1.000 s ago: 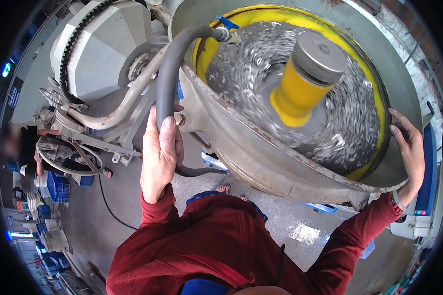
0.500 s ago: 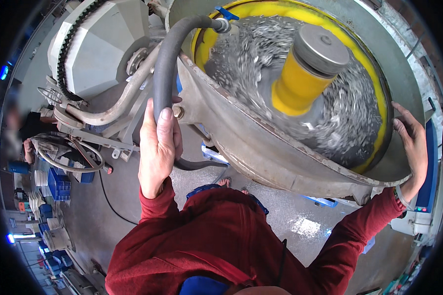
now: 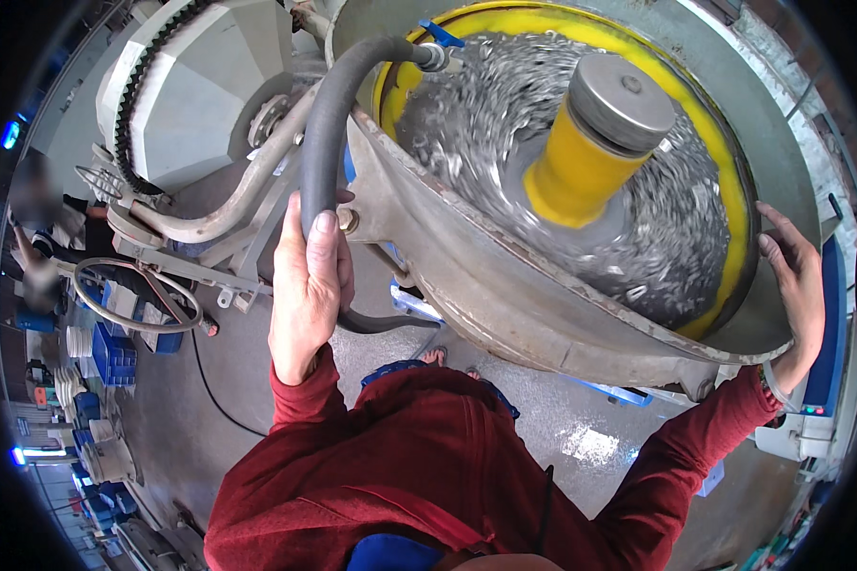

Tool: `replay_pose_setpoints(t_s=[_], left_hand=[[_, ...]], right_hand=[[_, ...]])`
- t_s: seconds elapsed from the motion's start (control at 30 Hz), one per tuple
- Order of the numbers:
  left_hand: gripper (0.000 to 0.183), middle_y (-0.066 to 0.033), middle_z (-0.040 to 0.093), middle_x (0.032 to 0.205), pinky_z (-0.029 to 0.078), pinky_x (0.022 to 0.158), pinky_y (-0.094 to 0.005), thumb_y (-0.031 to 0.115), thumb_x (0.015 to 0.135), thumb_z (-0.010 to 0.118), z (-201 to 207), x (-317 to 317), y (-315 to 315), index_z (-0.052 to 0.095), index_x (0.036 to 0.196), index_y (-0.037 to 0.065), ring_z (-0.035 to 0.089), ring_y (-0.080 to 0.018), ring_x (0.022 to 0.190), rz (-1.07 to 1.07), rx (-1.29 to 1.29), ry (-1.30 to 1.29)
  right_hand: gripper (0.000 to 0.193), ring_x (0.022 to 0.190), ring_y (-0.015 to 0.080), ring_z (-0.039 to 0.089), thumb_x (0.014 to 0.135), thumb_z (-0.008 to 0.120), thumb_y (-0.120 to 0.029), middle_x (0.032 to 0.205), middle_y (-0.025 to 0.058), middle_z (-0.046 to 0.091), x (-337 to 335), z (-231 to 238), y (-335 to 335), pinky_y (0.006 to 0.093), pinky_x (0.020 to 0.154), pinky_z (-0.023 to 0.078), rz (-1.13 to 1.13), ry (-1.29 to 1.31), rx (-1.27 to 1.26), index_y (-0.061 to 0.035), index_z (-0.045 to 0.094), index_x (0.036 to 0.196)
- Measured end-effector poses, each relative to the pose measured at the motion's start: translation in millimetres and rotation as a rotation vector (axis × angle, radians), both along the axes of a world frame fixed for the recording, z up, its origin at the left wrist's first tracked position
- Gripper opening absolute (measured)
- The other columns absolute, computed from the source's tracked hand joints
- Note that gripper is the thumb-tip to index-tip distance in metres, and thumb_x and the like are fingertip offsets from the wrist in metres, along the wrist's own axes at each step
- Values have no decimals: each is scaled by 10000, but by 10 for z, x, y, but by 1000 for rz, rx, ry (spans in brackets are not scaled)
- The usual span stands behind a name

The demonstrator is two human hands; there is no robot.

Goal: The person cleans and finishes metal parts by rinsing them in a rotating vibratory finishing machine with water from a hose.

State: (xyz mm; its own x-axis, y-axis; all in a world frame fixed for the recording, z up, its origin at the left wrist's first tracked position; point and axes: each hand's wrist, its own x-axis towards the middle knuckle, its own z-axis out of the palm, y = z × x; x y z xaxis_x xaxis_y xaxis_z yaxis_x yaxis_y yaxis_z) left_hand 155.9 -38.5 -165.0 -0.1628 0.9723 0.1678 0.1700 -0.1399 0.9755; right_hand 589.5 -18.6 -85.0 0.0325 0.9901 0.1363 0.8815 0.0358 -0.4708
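Note:
A large grey metal bowl machine (image 3: 505,276) with a yellow inner lining fills the upper right. Inside it a mass of small shiny metal parts (image 3: 667,238) churns, blurred, around a yellow centre post with a grey cap (image 3: 600,133). My left hand (image 3: 307,285) is wrapped around a thick black rubber hose (image 3: 328,105) that arches up over the bowl's rim to a metal fitting. My right hand (image 3: 795,285) grips the bowl's rim on the far right, fingers spread along the edge. Both arms wear red sleeves.
A grey motor housing with a toothed belt (image 3: 176,95) stands at upper left, beside a hand wheel (image 3: 138,295). Blue crates (image 3: 114,347) and stacked white items sit at far left. A person (image 3: 38,238) stands at the left edge. The wet concrete floor (image 3: 581,438) lies below.
The view has shifted slightly; both hands hold the same places on the hose and rim. The metal parts keep churning in the bowl.

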Motion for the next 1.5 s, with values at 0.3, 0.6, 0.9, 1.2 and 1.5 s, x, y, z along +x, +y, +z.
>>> replay_pose_setpoints(t_s=[0.3,0.6,0.9,1.2,1.5], left_hand=[[289,58,332,538,240,354,-191,263,980,364,7,19,-13,454,1155,52,282,-21,399,35,-10,6],[369,40,325,500,237,331,-194,354,980,337,-36,50,18,445,1156,48,269,-35,360,27,1,9],[418,28,300,476,210,340,-203,413,971,344,-12,145,1,436,1164,53,247,-48,354,103,-13,-1],[415,27,300,481,251,326,-198,412,977,321,66,200,-34,437,1158,57,249,-44,345,126,-53,34],[401,34,291,485,237,333,-196,398,979,327,59,266,-37,448,1161,62,244,-41,350,140,-45,10]], right_hand=[[322,794,113,534,840,591,-65,921,110,630,-113,69,-51,258,778,438,-6,-13,68,15,566,1151],[298,647,130,437,823,601,-77,732,96,529,-41,14,-15,267,631,404,3,-40,59,1,582,1109],[295,812,232,648,826,598,-108,991,164,647,95,-47,12,318,727,479,188,-98,186,-24,595,1109],[367,724,299,619,804,635,-154,848,197,634,109,-27,-20,356,679,466,127,-147,251,-38,575,1147],[390,623,255,568,791,639,-125,732,173,600,39,17,-60,349,627,444,32,-60,200,-32,562,1162]])
